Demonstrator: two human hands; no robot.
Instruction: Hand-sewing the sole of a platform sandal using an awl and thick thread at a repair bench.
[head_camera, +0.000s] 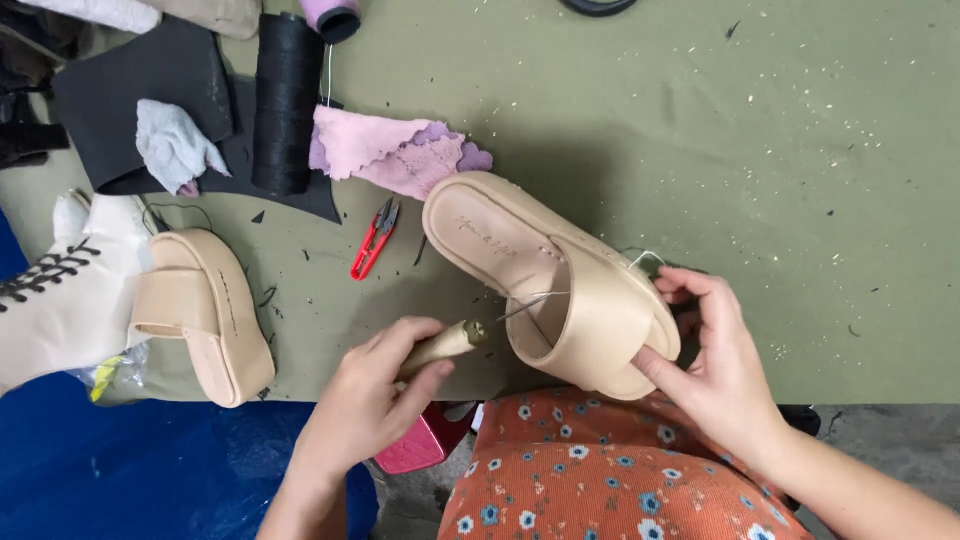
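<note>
A beige slide sandal (500, 245) rests tilted at the front edge of the green table (760, 150). My right hand (705, 365) grips its toe end and strap from the right. My left hand (375, 400) holds a wooden-handled awl (445, 345), whose metal needle points into the gap under the strap. A thin thread runs by the needle. The matching second sandal (200, 310) lies on its side at the left, apart from both hands.
Red thread snips (373, 238) lie left of the held sandal. A pink cloth (390, 150), a black thread spool (285, 100), a black sheet with a grey rag (175, 145), and a white laced boot (65, 290) sit at the left. A pink object (415, 445) lies below the table edge.
</note>
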